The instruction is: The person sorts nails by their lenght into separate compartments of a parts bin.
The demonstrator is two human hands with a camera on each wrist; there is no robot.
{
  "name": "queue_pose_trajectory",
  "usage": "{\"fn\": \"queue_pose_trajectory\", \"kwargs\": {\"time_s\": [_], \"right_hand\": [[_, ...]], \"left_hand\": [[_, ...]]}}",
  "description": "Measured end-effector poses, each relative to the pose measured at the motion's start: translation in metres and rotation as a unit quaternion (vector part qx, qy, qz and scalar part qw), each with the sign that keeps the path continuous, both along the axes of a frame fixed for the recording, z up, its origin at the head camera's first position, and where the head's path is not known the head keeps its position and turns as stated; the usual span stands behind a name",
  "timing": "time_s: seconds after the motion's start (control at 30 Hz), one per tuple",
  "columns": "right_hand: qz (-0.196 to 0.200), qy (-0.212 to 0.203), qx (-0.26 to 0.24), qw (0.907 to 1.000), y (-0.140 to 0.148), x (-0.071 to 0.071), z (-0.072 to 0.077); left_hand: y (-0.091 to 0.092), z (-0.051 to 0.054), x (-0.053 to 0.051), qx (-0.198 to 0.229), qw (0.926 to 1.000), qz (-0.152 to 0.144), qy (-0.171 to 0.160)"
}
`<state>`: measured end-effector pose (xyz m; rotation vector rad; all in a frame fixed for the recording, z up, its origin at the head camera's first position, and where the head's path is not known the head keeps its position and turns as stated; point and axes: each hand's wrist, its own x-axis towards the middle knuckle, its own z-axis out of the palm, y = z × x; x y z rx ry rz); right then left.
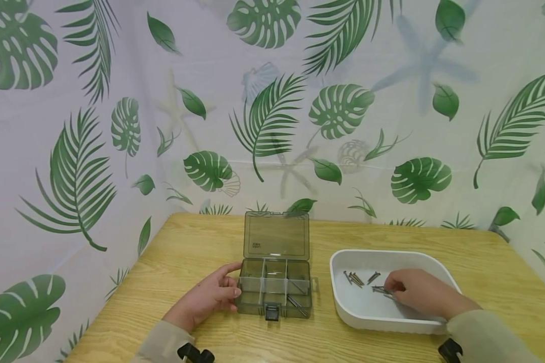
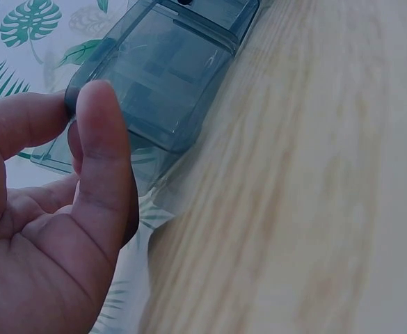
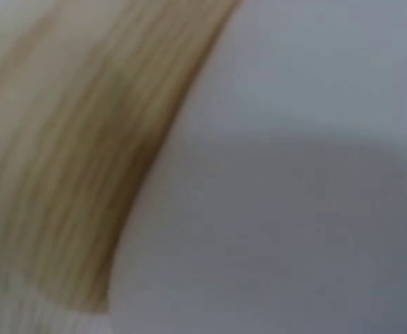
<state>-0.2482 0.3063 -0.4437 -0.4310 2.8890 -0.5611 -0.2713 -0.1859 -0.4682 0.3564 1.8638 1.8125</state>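
A smoky, see-through compartment box (image 1: 273,285) lies with its lid (image 1: 276,236) raised at the back. Long screws (image 1: 296,305) sit in its front right compartment. My left hand (image 1: 211,295) rests against the box's left side, thumb and index finger touching it; the left wrist view shows the thumb (image 2: 102,139) beside the box's corner. My right hand (image 1: 422,292) reaches down into a white tray (image 1: 354,316), fingers bent over some screws (image 1: 380,290). Its fingertips are partly hidden, so a hold on any screw is unclear. Several other screws (image 1: 356,279) lie to their left.
The wooden table (image 1: 200,237) backs onto a leaf-patterned cloth (image 1: 372,212). A narrow strip of table separates box and tray. The right wrist view is blurred, showing just the tray's pale surface (image 3: 273,209) and wood grain (image 3: 85,160).
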Motion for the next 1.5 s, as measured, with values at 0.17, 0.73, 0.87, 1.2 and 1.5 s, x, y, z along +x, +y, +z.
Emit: {"fn": "queue_pose_trajectory", "kwargs": {"time_s": [0.17,0.73,0.87,1.2,1.5], "right_hand": [[-0.002,0.008,0.022,0.9997,-0.003,-0.002,-0.004],[-0.013,0.012,0.049,0.9986,-0.009,-0.007,-0.002],[-0.005,0.030,0.057,0.9979,-0.011,-0.007,-0.003],[-0.018,0.004,0.048,0.9987,-0.010,-0.004,-0.007],[-0.037,0.000,-0.002,0.9993,-0.020,-0.004,0.004]], "left_hand": [[0.000,0.000,0.001,0.001,1.0000,-0.001,-0.001],[-0.002,0.000,0.001,0.000,0.9999,0.004,-0.011],[-0.003,0.000,0.001,-0.003,0.9999,0.006,-0.009],[-0.002,0.000,0.001,-0.006,0.9999,0.004,-0.008],[-0.001,0.000,0.001,-0.006,1.0000,0.004,-0.003]]}}
